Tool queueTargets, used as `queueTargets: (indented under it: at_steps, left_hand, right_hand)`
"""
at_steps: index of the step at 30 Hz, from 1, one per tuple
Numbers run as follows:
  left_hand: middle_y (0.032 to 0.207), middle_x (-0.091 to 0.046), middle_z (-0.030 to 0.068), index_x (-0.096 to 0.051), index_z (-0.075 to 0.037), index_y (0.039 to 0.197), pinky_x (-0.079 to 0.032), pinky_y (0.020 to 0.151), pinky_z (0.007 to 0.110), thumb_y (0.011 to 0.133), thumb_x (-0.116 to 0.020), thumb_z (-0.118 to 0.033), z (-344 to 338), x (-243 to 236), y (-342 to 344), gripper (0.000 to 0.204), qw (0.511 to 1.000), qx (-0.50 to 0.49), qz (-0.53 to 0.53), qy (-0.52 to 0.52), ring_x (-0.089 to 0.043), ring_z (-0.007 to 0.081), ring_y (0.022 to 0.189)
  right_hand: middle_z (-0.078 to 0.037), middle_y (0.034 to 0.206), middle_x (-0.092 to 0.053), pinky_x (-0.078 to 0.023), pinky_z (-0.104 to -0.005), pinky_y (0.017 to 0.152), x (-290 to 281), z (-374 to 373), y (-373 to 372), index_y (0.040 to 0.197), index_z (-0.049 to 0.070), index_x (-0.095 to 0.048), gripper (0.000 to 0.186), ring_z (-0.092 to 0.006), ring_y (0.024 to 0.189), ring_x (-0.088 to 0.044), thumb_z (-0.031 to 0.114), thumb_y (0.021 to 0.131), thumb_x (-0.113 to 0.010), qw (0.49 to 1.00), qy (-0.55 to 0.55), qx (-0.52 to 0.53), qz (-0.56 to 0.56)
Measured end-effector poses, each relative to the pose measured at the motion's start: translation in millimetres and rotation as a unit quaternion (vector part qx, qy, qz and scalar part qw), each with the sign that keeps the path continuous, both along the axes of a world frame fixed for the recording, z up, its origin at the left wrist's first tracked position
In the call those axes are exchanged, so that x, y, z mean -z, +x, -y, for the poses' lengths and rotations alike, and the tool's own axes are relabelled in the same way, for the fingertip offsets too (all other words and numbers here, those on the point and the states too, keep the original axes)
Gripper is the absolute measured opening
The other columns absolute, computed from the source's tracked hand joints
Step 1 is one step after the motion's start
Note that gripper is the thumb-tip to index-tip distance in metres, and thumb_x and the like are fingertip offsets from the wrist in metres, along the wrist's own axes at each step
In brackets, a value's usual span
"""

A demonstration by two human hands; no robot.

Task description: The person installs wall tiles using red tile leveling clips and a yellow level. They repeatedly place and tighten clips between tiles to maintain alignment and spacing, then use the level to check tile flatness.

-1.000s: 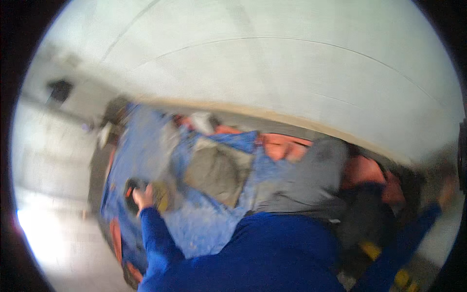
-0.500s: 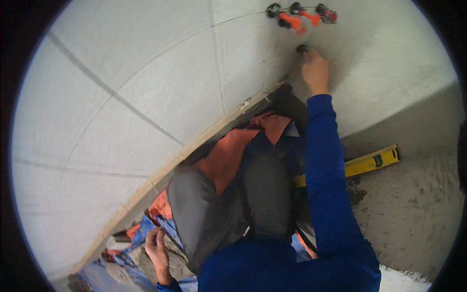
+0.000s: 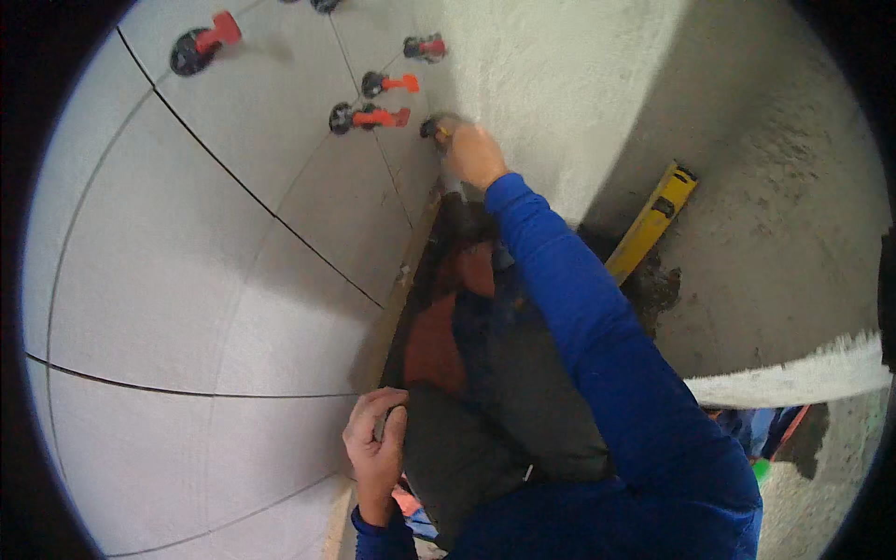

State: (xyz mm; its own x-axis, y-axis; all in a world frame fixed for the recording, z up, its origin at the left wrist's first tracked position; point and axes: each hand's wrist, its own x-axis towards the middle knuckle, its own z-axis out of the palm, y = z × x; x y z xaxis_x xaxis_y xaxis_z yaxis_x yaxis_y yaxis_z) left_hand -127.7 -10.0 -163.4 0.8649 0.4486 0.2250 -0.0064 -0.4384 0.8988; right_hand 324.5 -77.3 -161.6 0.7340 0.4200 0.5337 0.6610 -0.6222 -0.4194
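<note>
My right hand (image 3: 474, 156) reaches up to the corner where the tiled wall meets the plastered one. Its fingers are closed on a tile leveler (image 3: 429, 128) with a dark round base, set against the pale tiles (image 3: 308, 224). Just left of it, more tile levelers with black discs and red-orange handles sit along the joints, among them a lower leveler (image 3: 343, 118) and one farther left (image 3: 193, 51). My left hand (image 3: 376, 443) is raised beside the wooden strip at the tiles' lower edge, fingers curled to the thumb; what they hold is hard to make out.
A yellow spirit level (image 3: 653, 219) leans at the right against the grey rough wall. The wooden strip (image 3: 411, 257) runs under the tiles. Orange cloth (image 3: 437, 345) lies by my knees (image 3: 541, 392). Blue and orange material (image 3: 765, 431) shows at the lower right.
My view has turned left, bringing more tile levelers into sight. The right hand stays near the corner with its leveler, now against the tiles. My left hand has risen to the wooden strip.
</note>
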Motion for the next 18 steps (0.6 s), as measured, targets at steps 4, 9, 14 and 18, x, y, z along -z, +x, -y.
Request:
queueTargets:
  at_steps: [4,9,14,18]
  left_hand:
    - [0.104,-0.071,0.0118,-0.073,-0.001,0.105,-0.051,0.088,0.033,0.093,-0.065,-0.002,1,11,12,0.015,0.996,0.008,0.007,-0.087,-0.066,0.0210,0.096]
    - [0.102,-0.072,0.0099,-0.072,0.002,0.104,-0.050,0.088,0.031,0.100,-0.061,-0.010,3,31,38,0.017,0.976,0.009,-0.013,-0.219,-0.066,0.0181,0.096]
    - [0.101,-0.071,0.0078,-0.071,0.000,0.104,-0.052,0.088,0.032,0.104,-0.058,-0.029,2,40,128,0.033,0.978,0.040,-0.016,-0.206,-0.066,0.0170,0.096]
    - [0.106,-0.070,0.0067,-0.068,-0.002,0.114,-0.052,0.084,0.032,0.104,-0.057,-0.036,3,28,243,0.037,0.948,0.020,0.017,-0.318,-0.065,0.0166,0.097]
  right_hand:
    - [-0.024,0.097,-0.072,-0.054,-0.0547,0.081,3,5,9,0.105,0.009,-0.071,0.018,-0.0456,0.094,-0.069,0.017,0.094,-0.061,0.994,-0.031,0.060,-0.091]
    - [-0.024,0.099,-0.074,-0.057,-0.0512,0.084,-7,6,4,0.099,0.001,-0.074,0.023,-0.0403,0.095,-0.072,0.016,0.095,-0.057,0.996,-0.065,0.049,-0.031]
    - [-0.022,0.098,-0.074,-0.057,-0.0508,0.084,-4,1,2,0.102,0.003,-0.073,0.020,-0.0394,0.094,-0.072,0.013,0.093,-0.059,0.996,-0.058,0.058,-0.038]
    - [-0.024,0.096,-0.073,-0.056,-0.0515,0.082,0,1,3,0.104,0.004,-0.072,0.022,-0.0424,0.093,-0.070,0.020,0.095,-0.061,0.997,-0.021,0.054,-0.041]
